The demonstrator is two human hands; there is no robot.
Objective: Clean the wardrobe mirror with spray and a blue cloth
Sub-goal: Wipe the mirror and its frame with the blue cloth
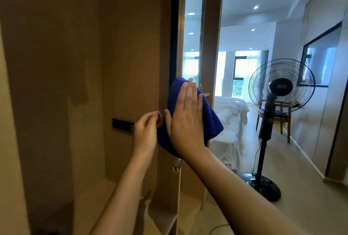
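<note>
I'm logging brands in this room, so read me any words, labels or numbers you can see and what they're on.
Nothing is legible.
Pedestal fan: a pale logo on the black hub, too small and blurred to read.
Blue cloth, mirror, wardrobe panels: no text visible.

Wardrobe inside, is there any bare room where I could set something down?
The wardrobe floor below the left hand shows bare, bordered by the back wall and the door. It's crowded at the door edge, where the right hand presses the cloth flat and the left hand works.
</note>
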